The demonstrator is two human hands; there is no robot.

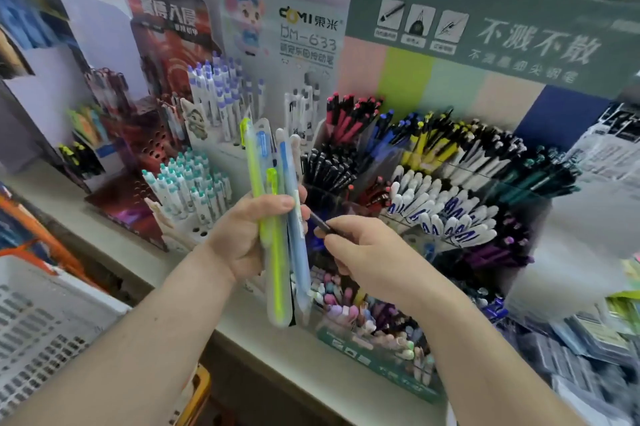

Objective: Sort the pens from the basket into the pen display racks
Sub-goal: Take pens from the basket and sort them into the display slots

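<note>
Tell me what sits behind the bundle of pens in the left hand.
Behind the bundle of yellow-green and blue packaged pens in the left hand stand black pens in the green display rack and white DOMI rack pens; the bundle covers their lower parts.

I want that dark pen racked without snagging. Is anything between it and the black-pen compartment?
Nothing visible blocks it: the right hand pinches the dark pen just below the black-pen compartment. The left hand's packaged pens stand beside it.

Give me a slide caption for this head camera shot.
Left hand grips a bundle of packaged pens while right hand pinches a dark pen before pen display racks.
</note>
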